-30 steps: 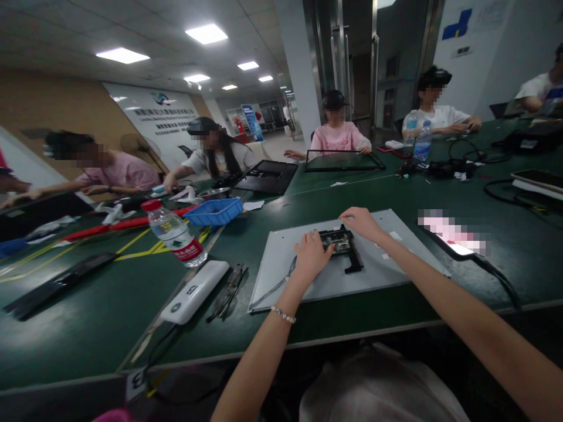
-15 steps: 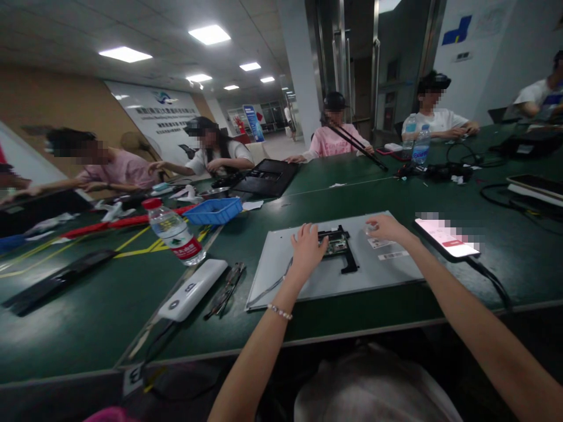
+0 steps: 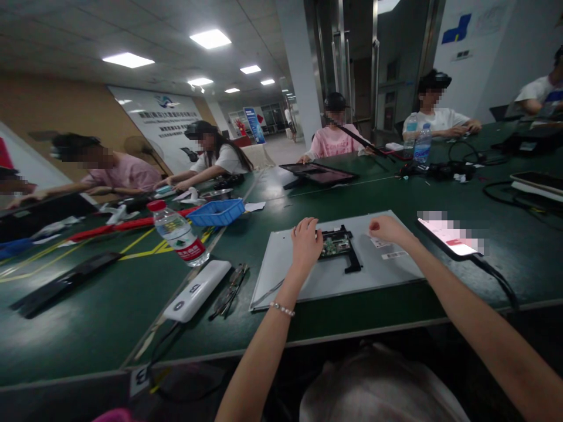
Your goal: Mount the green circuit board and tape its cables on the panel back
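While left fingers [image 3: 309,226] bend at the black frame [image 3: 353,258], right fingers [image 3: 375,225] curl inward — I can't tell either hand's grip.

The circuit board [image 3: 336,246] lies on the panel [image 3: 319,282], glasses [image 3: 229,293] left, phone [image 3: 453,236] right.

Dim overall | ceiling panels [image 3: 210,39] bright | tabletop [image 3: 83,334] glare | edges stretched
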Demonstrator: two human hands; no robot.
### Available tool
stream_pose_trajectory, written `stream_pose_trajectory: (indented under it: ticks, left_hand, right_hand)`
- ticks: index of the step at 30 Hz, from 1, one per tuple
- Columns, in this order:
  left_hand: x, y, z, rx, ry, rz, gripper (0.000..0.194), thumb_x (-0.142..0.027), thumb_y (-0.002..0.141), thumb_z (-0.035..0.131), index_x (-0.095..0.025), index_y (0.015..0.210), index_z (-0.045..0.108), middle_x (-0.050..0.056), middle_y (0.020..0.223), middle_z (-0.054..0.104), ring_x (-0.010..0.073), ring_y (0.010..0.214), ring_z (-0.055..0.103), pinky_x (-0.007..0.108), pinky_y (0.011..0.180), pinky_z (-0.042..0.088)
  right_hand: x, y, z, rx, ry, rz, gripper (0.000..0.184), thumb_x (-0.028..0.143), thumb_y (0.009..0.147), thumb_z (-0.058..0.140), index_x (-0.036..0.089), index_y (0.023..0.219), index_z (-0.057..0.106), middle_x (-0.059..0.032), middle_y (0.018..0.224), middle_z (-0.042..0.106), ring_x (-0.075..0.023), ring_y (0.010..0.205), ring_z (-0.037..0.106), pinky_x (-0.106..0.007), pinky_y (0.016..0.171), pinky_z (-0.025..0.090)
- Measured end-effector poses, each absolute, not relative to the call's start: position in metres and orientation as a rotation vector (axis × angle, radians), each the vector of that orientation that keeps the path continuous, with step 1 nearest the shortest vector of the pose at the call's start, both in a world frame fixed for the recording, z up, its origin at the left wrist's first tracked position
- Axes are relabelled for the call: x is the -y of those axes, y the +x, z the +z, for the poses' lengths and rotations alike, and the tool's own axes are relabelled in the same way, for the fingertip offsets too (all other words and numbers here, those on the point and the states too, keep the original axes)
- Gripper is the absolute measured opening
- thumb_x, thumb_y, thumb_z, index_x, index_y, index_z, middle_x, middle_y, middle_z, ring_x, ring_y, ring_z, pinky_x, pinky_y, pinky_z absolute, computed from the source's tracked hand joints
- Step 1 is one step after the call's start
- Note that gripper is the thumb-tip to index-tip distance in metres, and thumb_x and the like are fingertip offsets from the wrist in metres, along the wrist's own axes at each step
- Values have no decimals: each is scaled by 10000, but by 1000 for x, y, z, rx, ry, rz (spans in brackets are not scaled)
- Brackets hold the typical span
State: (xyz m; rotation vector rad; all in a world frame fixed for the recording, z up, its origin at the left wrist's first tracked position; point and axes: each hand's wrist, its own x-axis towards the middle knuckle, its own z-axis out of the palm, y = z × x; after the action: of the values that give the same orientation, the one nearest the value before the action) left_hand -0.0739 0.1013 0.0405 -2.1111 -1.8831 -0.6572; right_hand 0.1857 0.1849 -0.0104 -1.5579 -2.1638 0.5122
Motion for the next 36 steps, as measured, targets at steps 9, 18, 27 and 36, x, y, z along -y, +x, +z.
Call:
stream_pose_trajectory:
  ticks: [9, 18, 27, 36]
  left_hand:
    - [-99, -72, 45, 1871, -2160, -680, 384, -179, 924, 363, -197, 1270, 527, 75, 1347, 540, 208, 1259, 461, 357, 1063, 337]
    - [-105, -80, 47, 1858, -2107, -776, 414, -99, 898, 327, -180, 1245, 538, 75, 1301, 570, 195, 1232, 487, 345, 1053, 360]
    - [-106, -84, 47, 1839, -2111, -831, 393, -100, 904, 337, -173, 1221, 558, 85, 1245, 597, 202, 1174, 527, 342, 1017, 399]
    - [-108, -85, 42, 1843, -2139, -810, 399, -95, 901, 337, -165, 1219, 566, 90, 1215, 613, 209, 1142, 547, 352, 1009, 407]
  right_hand:
    - [-179, 182, 6, 1831, -1429, 1016, 264, 221, 792, 642, 143, 1044, 646, -84, 899, 704, -158, 695, 660, -243, 575, 518]
    - [-167, 187, 22, 1720, -1290, 1315, 152, 216, 848, 604, 155, 961, 686, -95, 925, 707, -160, 825, 677, -228, 642, 553]
    - [-166, 183, 22, 1809, -1333, 1400, 149, 238, 788, 662, 155, 911, 661, -90, 836, 727, -171, 795, 686, -216, 581, 511]
    - [-153, 181, 34, 1953, -1263, 1568, 258, 228, 737, 692, 191, 992, 698, -63, 835, 723, -157, 769, 666, -229, 609, 516]
